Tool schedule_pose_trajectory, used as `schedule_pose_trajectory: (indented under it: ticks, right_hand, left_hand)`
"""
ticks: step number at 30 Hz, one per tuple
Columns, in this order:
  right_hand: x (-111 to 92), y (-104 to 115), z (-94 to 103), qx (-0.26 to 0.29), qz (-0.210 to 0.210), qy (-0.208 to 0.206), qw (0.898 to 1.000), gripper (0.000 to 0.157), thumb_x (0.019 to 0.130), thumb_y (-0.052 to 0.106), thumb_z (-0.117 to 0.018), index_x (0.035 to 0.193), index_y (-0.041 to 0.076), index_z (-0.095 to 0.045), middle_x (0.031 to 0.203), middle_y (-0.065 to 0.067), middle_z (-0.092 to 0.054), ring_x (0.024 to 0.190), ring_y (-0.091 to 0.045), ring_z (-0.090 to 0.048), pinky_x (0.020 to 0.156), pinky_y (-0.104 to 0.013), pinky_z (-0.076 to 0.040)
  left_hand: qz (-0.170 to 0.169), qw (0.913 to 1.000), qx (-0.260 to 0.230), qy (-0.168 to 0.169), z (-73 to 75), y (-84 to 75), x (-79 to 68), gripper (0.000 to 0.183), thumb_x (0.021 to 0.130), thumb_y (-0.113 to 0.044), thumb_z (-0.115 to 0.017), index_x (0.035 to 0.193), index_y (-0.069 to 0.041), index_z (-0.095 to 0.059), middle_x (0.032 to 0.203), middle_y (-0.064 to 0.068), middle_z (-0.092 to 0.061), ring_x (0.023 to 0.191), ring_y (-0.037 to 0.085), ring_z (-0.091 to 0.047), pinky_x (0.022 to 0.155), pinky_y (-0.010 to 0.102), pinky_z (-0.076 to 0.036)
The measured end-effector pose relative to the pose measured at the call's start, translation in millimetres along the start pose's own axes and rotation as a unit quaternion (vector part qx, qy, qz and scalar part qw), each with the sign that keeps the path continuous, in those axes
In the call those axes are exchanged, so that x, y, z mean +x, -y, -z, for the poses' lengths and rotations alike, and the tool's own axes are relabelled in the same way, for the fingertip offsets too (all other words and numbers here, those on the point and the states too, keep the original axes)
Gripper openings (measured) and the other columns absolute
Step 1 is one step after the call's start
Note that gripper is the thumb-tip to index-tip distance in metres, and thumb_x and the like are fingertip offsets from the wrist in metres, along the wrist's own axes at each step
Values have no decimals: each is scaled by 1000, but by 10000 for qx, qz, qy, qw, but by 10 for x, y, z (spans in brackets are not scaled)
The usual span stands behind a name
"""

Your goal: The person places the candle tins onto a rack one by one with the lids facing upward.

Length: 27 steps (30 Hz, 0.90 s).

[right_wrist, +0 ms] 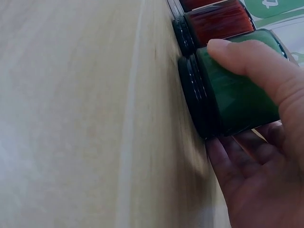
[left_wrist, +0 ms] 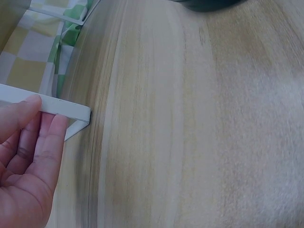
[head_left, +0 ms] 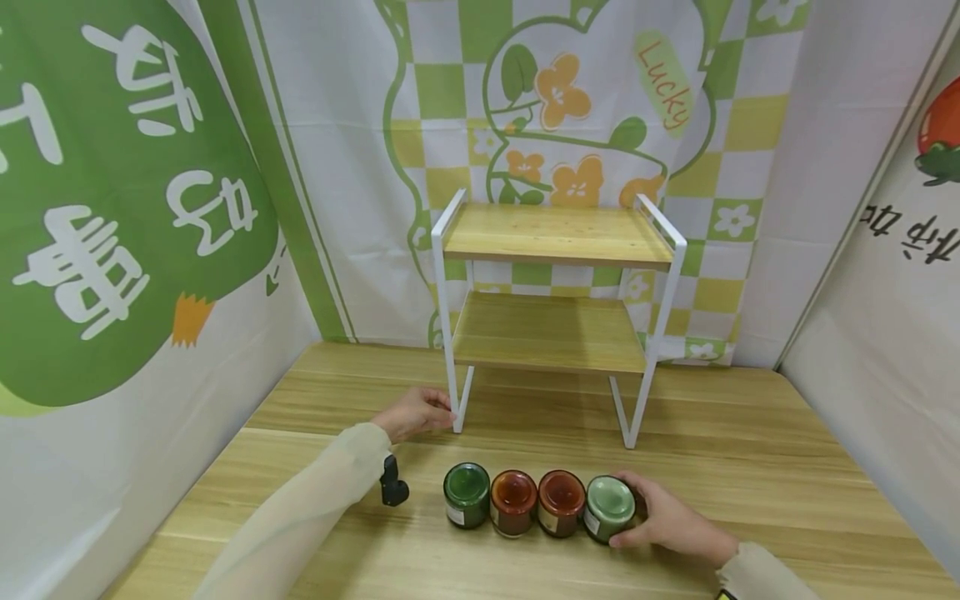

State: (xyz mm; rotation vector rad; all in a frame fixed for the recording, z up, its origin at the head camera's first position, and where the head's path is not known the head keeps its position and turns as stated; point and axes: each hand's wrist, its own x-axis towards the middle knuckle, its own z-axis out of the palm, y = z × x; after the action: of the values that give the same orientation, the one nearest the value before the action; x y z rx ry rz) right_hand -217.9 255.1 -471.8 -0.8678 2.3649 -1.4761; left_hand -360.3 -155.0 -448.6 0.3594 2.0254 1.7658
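Observation:
A two-tier shelf with wooden boards and a white metal frame [head_left: 444,333] stands on the table. My left hand [head_left: 416,414] pinches the lower end of its front left leg [left_wrist: 61,107] between thumb and fingers. In front of the shelf, glass jars stand in a row on their dark lids. At the right end my right hand [head_left: 667,521] grips a light green jar [head_left: 610,500], thumb on one side and fingers on the other. Beside it come a red-brown jar [head_left: 561,493], an amber jar [head_left: 513,493] and, leftmost, a dark green jar [head_left: 467,487].
The wooden table [head_left: 360,550] reaches back to a patterned curtain [head_left: 337,208], with printed cloth walls on both sides. A small black device [head_left: 392,483] sits at the left wrist. The shelf's upper board [head_left: 555,233] and lower board [head_left: 551,329] are bare wood.

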Motion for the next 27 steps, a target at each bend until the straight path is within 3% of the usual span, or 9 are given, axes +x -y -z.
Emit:
schedule_pose_trajectory:
  ticks: [6, 12, 21, 27]
  right_hand:
    - [-11, -3, 23, -180, -91, -84, 9998, 68, 75, 14, -82, 130, -6, -46, 119, -14, -59, 106, -2, -56, 91, -18, -47]
    - [-13, 63, 145, -472, -94, -493, 9976, 69, 75, 13, -82, 129, -9, -45, 118, -18, -57, 104, 2, -55, 88, -19, -49]
    - [116, 426, 408, -677, 402, -1192, 9897, 65, 74, 5, -83, 126, -9, -47, 114, -19, -58, 99, 2, -57, 83, -20, -52]
    - [259, 690, 510, -592, 286, -1280, 9896, 70, 75, 8, -82, 133, -3, -45, 120, -20, -56, 101, 0, -57, 82, -22, -54]
  left_hand:
    - [31, 10000, -56, 17, 6, 5, 21, 11, 92, 4, -59, 102, 5, -54, 90, 8, -57, 89, 19, -65, 92, 36, -55]
    - [-4, 9999, -95, 44, 11, 4, 18, 11, 92, 5, -59, 101, 6, -54, 90, 8, -58, 88, 19, -65, 92, 37, -55]
    - [-5, 10000, -85, 22, 8, -19, 6, 7, 91, 6, -59, 97, 3, -56, 87, 6, -60, 84, 17, -65, 89, 35, -56]
    - [36, 9999, -96, 26, 9, -13, 22, 8, 90, 6, -60, 97, 3, -57, 88, 6, -61, 85, 17, -65, 88, 33, -57]
